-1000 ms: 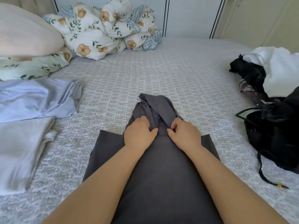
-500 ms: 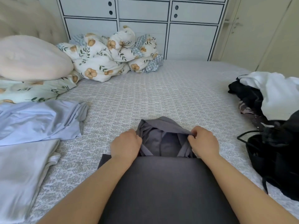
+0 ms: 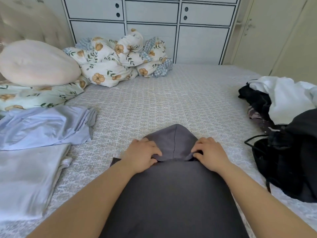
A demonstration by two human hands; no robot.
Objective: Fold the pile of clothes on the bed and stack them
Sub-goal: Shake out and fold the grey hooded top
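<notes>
A dark grey hoodie (image 3: 173, 194) lies flat on the bed (image 3: 171, 100) right in front of me, its hood (image 3: 173, 141) spread out smooth and pointing away. My left hand (image 3: 142, 154) holds the hood's left base, fingers curled on the fabric edge. My right hand (image 3: 208, 152) pinches the hood's right base. To the left lie a folded light blue garment (image 3: 42, 126) and a folded pale grey one (image 3: 29, 179). An unfolded pile of black and white clothes (image 3: 283, 103) sits at the right.
A black bag with straps (image 3: 288, 165) lies at the right edge of the bed. A floral duvet (image 3: 120, 59) and pillows (image 3: 36, 62) are bunched at the head. White cabinets (image 3: 151, 23) stand behind the bed.
The hood, bunched up between my hands before, is now spread flat and smooth. My hands have moved apart to the hood's two sides. The camera has tilted up.
</notes>
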